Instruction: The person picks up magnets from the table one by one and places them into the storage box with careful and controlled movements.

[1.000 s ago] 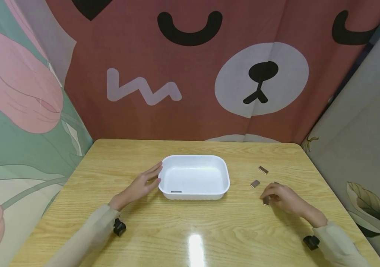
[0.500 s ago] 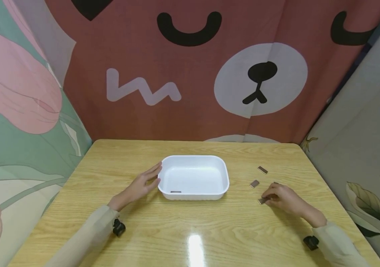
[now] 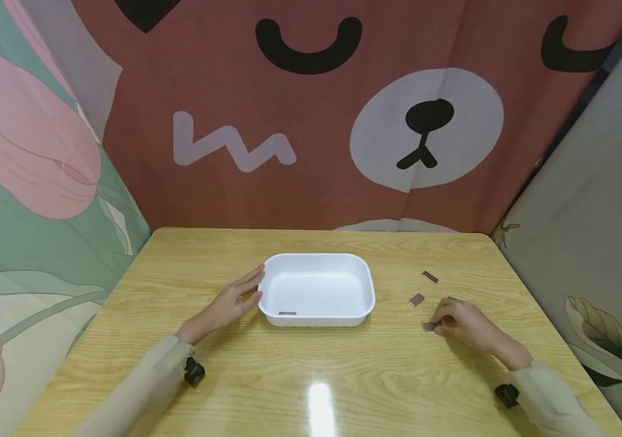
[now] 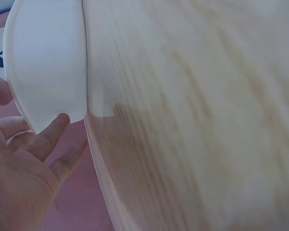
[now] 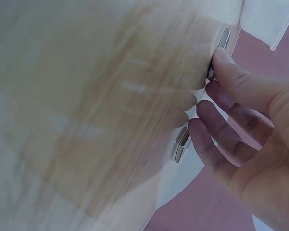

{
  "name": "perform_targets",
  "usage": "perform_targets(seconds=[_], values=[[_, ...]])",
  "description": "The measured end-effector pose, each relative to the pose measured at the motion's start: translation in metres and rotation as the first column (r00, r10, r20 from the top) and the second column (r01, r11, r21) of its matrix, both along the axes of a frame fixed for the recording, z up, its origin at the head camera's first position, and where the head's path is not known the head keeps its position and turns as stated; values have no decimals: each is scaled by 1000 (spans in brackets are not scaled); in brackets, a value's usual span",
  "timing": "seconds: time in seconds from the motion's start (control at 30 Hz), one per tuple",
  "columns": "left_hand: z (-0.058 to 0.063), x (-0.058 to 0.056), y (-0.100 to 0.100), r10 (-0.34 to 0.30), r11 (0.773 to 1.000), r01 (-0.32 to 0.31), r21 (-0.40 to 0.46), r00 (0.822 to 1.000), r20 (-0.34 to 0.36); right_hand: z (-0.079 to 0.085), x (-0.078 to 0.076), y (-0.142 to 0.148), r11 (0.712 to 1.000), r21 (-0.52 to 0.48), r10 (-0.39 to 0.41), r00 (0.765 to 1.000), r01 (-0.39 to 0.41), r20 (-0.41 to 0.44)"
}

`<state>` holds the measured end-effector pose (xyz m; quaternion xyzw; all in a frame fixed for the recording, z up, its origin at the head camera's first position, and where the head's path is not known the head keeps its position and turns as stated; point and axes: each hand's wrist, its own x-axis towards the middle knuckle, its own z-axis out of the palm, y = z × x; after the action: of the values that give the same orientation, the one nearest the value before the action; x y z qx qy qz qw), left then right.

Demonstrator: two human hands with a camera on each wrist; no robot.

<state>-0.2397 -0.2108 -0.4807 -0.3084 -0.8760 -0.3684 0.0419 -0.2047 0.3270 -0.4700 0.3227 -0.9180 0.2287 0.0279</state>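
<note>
From the head: held bar (image 3: 428, 326) to the right of the white tub (image 3: 316, 322), well apart from it, pinched between thumb and finger of the right hand (image 3: 466, 321). Long way of the bar pointing left, about toward the tub. Also to the right of the tub, and nearer to the right hand than to the left hand (image 3: 228, 303): middle bar (image 3: 416, 300), far bar (image 3: 429, 277), and back bar (image 3: 452, 298), mostly hidden behind the right hand. Inside the tub, by its front wall, inner bar (image 3: 287, 313). At the tub's left side, left hand, fingers straight and apart, just touching.

From the left wrist: fingers spread, one tip against the tub's outside wall.

From the right wrist: held bar behind the thumb tip, one end poking out toward the tub. Other fingers side by side, holding nothing. Just beside them, farther from the tub, loose bar (image 5: 181, 145), maybe the back bar. Hard to tell if the held bar touches the table (image 5: 86, 120).
</note>
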Motion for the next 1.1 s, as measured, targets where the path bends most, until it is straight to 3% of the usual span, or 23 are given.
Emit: perform_targets(seconds=[0.43, 0.63, 1.1], values=[[0, 0, 0, -5, 1000, 5, 8, 999, -33, -3, -5, -4, 997, 68, -38, 999, 40, -39], [-1, 0, 1, 2, 1000, -1, 11, 1000, -8, -4, -3, -3, 998, 24, -58, 995, 60, -76], [-1, 0, 0, -10, 1000, 11, 9, 999, -35, -6, -3, -2, 996, -40, -75, 997, 74, -19]])
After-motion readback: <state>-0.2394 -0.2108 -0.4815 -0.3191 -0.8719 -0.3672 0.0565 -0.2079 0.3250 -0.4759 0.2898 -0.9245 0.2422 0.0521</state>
